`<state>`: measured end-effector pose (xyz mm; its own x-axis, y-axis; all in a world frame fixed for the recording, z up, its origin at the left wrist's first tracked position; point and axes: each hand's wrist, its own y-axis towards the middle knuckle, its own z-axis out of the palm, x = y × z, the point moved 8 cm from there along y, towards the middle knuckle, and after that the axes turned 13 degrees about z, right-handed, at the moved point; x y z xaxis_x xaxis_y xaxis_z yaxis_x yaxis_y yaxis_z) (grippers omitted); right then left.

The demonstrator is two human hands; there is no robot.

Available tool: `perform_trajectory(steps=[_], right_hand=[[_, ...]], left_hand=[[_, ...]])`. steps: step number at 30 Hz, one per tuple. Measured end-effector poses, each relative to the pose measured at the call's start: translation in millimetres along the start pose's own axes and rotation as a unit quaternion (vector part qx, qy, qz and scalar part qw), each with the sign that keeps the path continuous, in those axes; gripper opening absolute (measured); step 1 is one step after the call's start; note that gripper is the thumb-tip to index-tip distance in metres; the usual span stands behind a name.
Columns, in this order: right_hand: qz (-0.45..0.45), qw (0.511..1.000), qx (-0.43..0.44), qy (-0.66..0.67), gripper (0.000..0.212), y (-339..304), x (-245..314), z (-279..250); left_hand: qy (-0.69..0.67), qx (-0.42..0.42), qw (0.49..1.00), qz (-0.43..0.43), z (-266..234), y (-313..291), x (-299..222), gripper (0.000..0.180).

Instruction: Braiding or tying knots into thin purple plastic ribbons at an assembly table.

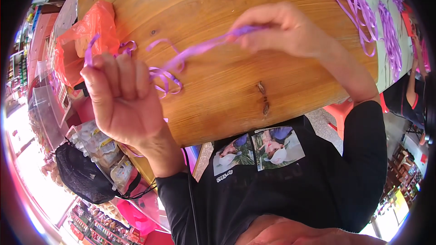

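Over the wooden table, a narrow purple ribbon stretches between my hands, smeared by motion along its middle. My left hand is closed with its palm side showing, and a short ribbon end sticks up from between thumb and curled fingers. Higher and to the right, my right hand pinches the ribbon's other part between thumb and fingers. Loose purple loops lie on the wood just right of my left hand; whether they belong to the same ribbon I cannot tell.
A red plastic bag sits at the table's left edge. Many purple ribbons hang together at the far right, beside a white marbled surface with more bundles. Below are a red stool and a black mesh bag. Another person is at the right.
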<state>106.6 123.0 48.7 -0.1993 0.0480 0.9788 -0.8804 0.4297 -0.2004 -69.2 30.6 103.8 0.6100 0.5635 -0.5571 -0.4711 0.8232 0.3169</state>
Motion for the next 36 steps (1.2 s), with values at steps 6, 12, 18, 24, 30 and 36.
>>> perform_trajectory(steps=[6,12,18,24,30,36], right_hand=[[0.036,0.994,-0.104,-0.022,0.024,-32.7,-9.6,-52.2],[0.033,0.971,-0.237,0.005,0.024,-49.7,-41.0,-105.6],[0.073,0.976,-0.192,-0.077,0.021,-38.8,-18.2,-77.5],[-0.074,0.981,-0.112,-0.141,0.018,-21.4,4.0,-42.5],[-0.162,0.862,-0.259,-0.404,0.016,-39.1,95.4,-13.4],[-0.080,0.932,-0.279,-0.217,0.015,-45.2,56.9,-63.2]], left_hand=[[0.051,-0.059,0.996,0.045,-32.8,-2.1,-12.0,0.020],[0.230,-0.114,0.956,0.141,-80.8,2.9,-54.6,0.015],[0.808,-0.109,0.535,0.221,-100.7,-7.4,-103.3,0.037],[0.672,0.213,0.642,0.302,3.4,-6.5,33.3,0.042],[0.269,0.123,0.946,-0.131,30.1,-10.3,118.2,0.025],[0.371,0.085,0.921,-0.084,1.9,-3.8,106.4,0.011]])
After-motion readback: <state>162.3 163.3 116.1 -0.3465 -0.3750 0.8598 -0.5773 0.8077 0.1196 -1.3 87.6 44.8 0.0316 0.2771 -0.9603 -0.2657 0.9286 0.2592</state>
